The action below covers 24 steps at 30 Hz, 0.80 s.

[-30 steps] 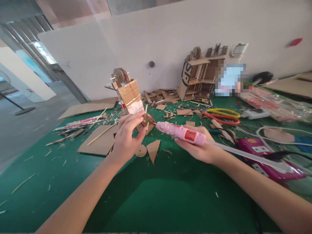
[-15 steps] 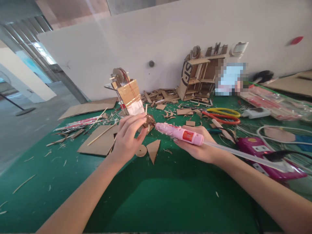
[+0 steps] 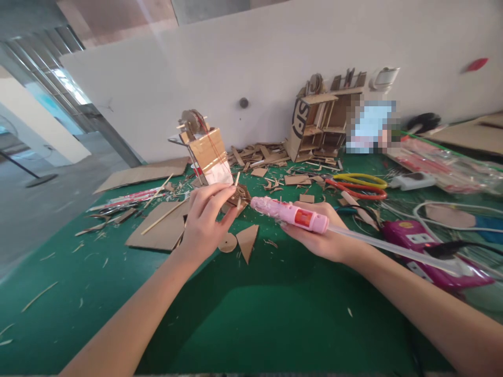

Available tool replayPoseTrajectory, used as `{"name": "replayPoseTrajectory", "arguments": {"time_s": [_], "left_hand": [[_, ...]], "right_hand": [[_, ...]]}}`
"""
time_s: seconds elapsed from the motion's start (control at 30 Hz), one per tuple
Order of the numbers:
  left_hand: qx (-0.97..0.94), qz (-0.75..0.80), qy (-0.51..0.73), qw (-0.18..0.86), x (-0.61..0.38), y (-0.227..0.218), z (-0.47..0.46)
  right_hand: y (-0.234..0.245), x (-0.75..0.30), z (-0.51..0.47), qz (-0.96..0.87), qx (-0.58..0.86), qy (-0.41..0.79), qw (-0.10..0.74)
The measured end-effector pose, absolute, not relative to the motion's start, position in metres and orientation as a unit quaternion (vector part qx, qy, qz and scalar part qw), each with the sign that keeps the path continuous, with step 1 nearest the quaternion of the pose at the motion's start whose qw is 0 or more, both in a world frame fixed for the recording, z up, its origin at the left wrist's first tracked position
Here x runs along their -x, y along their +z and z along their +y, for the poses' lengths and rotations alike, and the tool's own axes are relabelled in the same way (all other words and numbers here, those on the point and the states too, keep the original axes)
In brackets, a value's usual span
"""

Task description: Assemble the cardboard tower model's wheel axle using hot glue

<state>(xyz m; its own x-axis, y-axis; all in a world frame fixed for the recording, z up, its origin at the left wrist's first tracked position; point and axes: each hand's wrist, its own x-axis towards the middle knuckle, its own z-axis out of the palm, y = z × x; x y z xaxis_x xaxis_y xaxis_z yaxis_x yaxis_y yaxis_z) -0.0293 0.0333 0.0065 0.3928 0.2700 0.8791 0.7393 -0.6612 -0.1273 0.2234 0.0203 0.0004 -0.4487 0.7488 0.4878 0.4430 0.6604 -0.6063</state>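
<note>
Pink glue gun (image 3: 293, 213) gripped in right hand (image 3: 326, 238), nozzle (image 3: 253, 202) near cardboard piece (image 3: 242, 195), pinched in left hand (image 3: 205, 215)

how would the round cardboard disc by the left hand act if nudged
The disc would probably slide rather than roll, since it lies flat on the green table. It looks thin, so likely light. Stood on edge, it might roll, being round.

We take this for a craft workshop: cardboard scraps (image 3: 262, 154) litter the far side of the green bench (image 3: 251, 324), a pink glue gun (image 3: 293, 213) is above it, and a power strip (image 3: 401, 230) sits right. Far left, we see plain grey floor (image 3: 73, 180) and a pale pillar (image 3: 39, 118).
</note>
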Motion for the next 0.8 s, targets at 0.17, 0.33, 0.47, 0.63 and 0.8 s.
{"name": "replayPoseTrajectory", "arguments": {"time_s": [0.17,0.33,0.47,0.63,0.8], "left_hand": [[0.794,-0.332,-0.441,0.254,0.0296,0.0058,0.0332],[0.793,-0.336,-0.445,0.247,0.0301,0.0034,0.0344],[0.794,-0.331,-0.443,0.252,0.0301,0.0027,0.0347],[0.796,-0.338,-0.441,0.241,0.0304,0.0017,0.0350],[0.791,-0.341,-0.448,0.242,0.0300,0.0017,0.0355]], "right_hand": [[-0.0002,-0.2233,0.0203,-0.827,0.357,0.207,0.382],[0.0010,-0.2229,0.0200,-0.830,0.359,0.200,0.377],[0.0018,-0.2225,0.0198,-0.830,0.356,0.199,0.381],[0.0007,-0.2228,0.0197,-0.830,0.358,0.200,0.378],[0.0008,-0.2227,0.0191,-0.825,0.364,0.209,0.378]]}}
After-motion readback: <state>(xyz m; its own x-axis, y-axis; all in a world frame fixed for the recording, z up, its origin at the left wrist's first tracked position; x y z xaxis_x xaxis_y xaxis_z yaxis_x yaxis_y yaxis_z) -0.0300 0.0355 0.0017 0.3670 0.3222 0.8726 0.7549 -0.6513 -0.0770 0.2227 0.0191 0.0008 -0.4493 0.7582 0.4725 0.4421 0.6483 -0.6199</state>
